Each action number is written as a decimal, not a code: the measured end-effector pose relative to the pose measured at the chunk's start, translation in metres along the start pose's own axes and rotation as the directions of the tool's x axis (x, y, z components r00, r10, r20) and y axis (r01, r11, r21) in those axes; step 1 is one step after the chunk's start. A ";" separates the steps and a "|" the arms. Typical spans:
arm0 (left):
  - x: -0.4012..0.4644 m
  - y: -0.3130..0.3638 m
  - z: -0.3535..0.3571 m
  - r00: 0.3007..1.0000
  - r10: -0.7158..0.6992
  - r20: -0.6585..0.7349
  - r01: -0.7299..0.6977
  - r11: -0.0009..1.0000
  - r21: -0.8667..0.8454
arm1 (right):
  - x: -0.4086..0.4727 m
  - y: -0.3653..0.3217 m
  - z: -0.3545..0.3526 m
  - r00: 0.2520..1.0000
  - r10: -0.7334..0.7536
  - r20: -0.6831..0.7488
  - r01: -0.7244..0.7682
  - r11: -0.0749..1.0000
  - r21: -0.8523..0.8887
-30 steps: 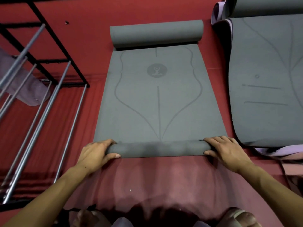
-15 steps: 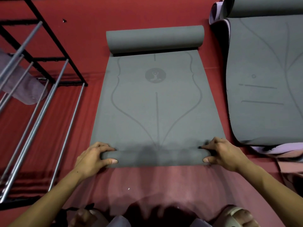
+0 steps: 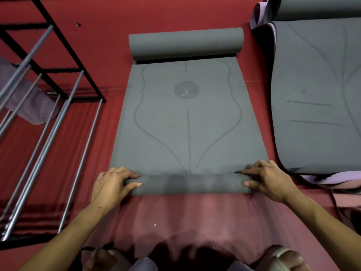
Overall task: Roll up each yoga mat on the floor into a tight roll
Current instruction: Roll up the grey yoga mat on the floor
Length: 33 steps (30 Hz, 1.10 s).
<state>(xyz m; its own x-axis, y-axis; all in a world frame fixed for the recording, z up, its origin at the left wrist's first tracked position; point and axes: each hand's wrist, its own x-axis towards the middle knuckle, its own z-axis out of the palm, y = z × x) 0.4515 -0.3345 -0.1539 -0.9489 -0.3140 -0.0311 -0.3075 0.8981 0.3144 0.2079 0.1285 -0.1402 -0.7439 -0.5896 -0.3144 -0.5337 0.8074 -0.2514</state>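
Head view: on the red floor [image 3: 74, 149] lies the grey mat [image 3: 187, 124], curled at both ends; left hand [image 3: 111, 185] and right hand [image 3: 271, 181] grip the near roll [image 3: 191, 183]. A metal rack [image 3: 48, 106] holds one purple roll [image 3: 33, 106].

Red carpet [image 3: 97, 14]: covers the floor throughout. Black metal rack [image 3: 58, 42]: stands on the carpet at the left, its frame reaching up to the top edge. Grey metal bars [image 3: 41, 153]: several, slanting down across the rack's lower left part. Purplish cloth bundle [image 3: 35, 106]: lies under the bars, inside the rack. Sandalled foot [image 3: 283, 259]: at the bottom edge, well right of the rack
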 end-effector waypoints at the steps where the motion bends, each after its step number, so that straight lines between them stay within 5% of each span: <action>1: -0.001 0.000 -0.002 1.000 0.019 0.000 -0.019 0.999 0.030 | -0.001 -0.002 -0.001 1.000 0.011 -0.010 -0.011 1.000 0.008; 8: -0.016 0.026 -0.007 0.999 0.046 -0.027 -0.038 0.965 0.259 | -0.021 -0.011 0.013 0.983 0.026 -0.180 -0.019 0.999 0.041; 13: -0.009 0.041 0.005 0.997 0.075 -0.036 -0.057 0.929 0.366 | -0.033 -0.015 0.032 0.962 -0.044 -0.268 0.011 0.992 -0.123; 27: 0.017 0.041 0.000 0.999 -0.010 -0.034 0.019 0.964 0.264 | 0.006 -0.014 0.002 0.995 0.001 -0.095 -0.007 0.998 -0.056; 33: 0.022 0.041 0.000 1.000 -0.006 -0.005 0.007 0.956 0.292 | 0.005 -0.017 0.006 0.984 0.013 -0.180 -0.032 0.994 -0.106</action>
<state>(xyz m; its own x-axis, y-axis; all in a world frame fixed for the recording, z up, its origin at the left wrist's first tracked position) 0.4184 -0.3048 -0.1417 -0.9466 -0.3211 -0.0289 -0.3218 0.9465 0.0231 0.2160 0.1120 -0.1431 -0.8107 -0.5665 -0.1480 -0.5493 0.8234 -0.1426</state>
